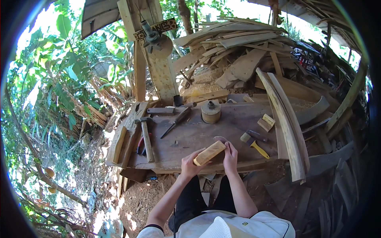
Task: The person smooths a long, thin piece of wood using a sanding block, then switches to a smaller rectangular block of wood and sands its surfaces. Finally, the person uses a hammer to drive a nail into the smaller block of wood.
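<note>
At the middle of the front edge of the workbench (182,137), head view: a pale wooden block (210,153) is up in both hands, tilted, its far end toward the right. Left hand (190,163) wraps the near end; right hand (230,158) is closed in at the far end, with a thin dark curved piece (220,139) at its fingertips, too small to identify. Step in hand reads as hand-working or checking the block's surface; can't tell which. Next move probably calls for a firm left grip, block steady, right fingers free to work along the face. Hammer (147,139) lies by the left end, yellow-handled brush (255,145) near the right front corner, round canister (210,112) near the back edge.
</note>
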Action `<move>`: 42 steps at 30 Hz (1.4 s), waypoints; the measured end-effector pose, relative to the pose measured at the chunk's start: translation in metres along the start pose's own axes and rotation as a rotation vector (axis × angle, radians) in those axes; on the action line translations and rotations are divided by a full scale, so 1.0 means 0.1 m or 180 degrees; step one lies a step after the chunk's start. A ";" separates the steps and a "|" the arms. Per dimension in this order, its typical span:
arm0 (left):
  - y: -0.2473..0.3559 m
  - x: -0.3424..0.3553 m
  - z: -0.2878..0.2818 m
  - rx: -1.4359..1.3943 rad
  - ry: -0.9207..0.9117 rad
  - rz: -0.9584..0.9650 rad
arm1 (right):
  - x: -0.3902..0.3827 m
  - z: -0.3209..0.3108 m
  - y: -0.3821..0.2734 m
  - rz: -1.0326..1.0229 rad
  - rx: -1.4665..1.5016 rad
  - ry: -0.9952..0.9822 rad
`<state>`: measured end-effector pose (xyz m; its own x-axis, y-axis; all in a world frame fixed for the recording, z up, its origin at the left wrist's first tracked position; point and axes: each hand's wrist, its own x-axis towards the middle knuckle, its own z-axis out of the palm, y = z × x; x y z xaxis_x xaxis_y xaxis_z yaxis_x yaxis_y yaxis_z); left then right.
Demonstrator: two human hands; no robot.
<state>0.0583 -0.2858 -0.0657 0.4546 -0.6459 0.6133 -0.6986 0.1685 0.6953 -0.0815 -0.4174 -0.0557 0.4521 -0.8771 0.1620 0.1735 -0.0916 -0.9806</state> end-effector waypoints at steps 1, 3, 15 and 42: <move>0.01 -0.03 0.01 -0.0076 0.0017 0.0103 | -0.02 0.03 -0.04 -0.0128 0.0069 0.0038; 0.01 -0.07 0.00 -0.0207 -0.0047 -0.0148 | -0.08 0.12 -0.12 -0.0386 0.0204 0.0124; -0.15 0.11 0.03 0.0184 -0.0639 0.0175 | -0.12 0.09 -0.70 -0.1372 -0.0775 0.0119; -0.41 0.14 -0.30 0.0312 -0.0580 -0.0465 | -0.02 0.63 -0.81 -0.2963 -0.1837 -0.1370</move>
<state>0.1102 -0.2796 -0.0746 0.4537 -0.7833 0.4251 -0.6871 -0.0037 0.7266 -0.0415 -0.3786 0.0301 0.6376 -0.1380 0.7579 0.2208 -0.9098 -0.3515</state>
